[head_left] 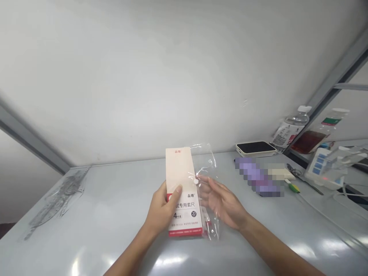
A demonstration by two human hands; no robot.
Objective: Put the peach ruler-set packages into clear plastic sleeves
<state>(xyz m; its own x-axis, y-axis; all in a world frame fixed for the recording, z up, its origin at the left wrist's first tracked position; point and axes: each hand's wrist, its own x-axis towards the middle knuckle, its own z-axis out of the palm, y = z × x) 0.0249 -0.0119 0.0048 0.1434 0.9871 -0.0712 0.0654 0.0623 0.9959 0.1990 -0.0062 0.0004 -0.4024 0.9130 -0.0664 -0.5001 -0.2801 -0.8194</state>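
Observation:
My left hand [163,209] grips the left side of a white and red ruler-set packaging card [184,172], thumb across its front. The card stands tilted above the desk and has printed Chinese text and a "4". Just right of it is a clear plastic pouch [211,163] with a white snap button [196,181]. My right hand [222,199] holds the pouch near the button, and several of its fingers show through the clear film. Some white and red print shows low inside or behind the pouch; its exact place is unclear.
Flat see-through pieces with dark markings [59,197] lie at the desk's left. On the right are a phone-like device [255,148], a blurred purple item [255,178], scissors [304,178], a power strip [323,168] with cables, and bottles [291,128] by the metal frame.

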